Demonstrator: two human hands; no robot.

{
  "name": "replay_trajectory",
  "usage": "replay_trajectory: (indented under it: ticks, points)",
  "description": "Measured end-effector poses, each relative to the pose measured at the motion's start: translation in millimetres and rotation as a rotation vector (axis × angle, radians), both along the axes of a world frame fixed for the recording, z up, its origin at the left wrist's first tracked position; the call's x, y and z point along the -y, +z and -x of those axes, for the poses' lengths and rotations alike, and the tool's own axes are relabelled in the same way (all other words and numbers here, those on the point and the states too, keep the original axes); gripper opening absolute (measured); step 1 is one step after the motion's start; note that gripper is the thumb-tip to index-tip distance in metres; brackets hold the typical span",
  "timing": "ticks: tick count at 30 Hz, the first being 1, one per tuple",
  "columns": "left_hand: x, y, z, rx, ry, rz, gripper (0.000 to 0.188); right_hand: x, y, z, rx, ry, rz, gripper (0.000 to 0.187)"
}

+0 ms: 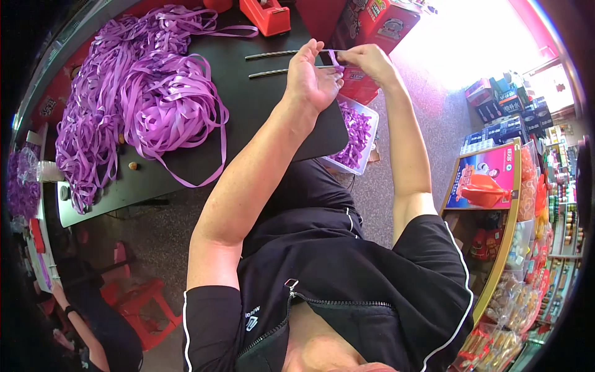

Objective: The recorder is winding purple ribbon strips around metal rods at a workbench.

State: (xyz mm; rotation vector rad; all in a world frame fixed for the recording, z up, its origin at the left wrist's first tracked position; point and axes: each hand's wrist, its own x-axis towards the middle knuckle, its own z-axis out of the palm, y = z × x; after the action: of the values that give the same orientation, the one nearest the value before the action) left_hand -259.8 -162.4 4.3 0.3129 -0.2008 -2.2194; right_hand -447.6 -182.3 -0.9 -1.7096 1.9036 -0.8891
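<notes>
Two thin twisted metal rods stick out side by side over the dark table's far right end. A short piece of purple ribbon runs across between them near their right ends. My left hand is at the rods, palm turned right, its curled fingertips against the ribbon's lower end. From the right, my right hand pinches beside the ribbon's upper part; its fingertips are partly hidden. Below my hands, a clear plastic bin holds many small purple ribbon pieces.
A big tangled heap of purple ribbon covers the left of the black table. A red tape dispenser stands at the far edge. Red boxes are beyond my right hand. Another person's arm and a red stool are lower left.
</notes>
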Motion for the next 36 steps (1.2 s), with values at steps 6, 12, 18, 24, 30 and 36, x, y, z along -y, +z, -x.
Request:
replay_trajectory:
  ticks: [6, 12, 18, 24, 30, 36]
  points:
    - [-1, 1, -3, -0.033, -0.06, -0.019, 0.048, 7, -8, -8, 0.456, 0.053, -0.265, 0.025]
    - [-2, 4, -2, -0.027, -0.05, -0.025, 0.049, 10, -14, 0, 0.88, 0.079, -0.535, 0.018]
    - [-6, 16, -9, 0.214, -0.207, -0.024, 0.045, 8, -1, 28, 0.515, -0.035, -0.442, 0.032]
    - [-64, 36, -17, 0.445, -0.284, 0.438, 0.043, 16, 7, 19, 0.207, 0.193, 0.239, 0.033]
    - [-98, 23, -60, 1.078, -0.048, 1.351, 0.029, 35, -5, 15, 0.729, 0.351, -0.38, 0.026]
    - [-94, 5, -83, 1.145, 0.155, 1.298, 0.018, 41, -9, 17, 0.84, 0.319, -0.426, 0.022]
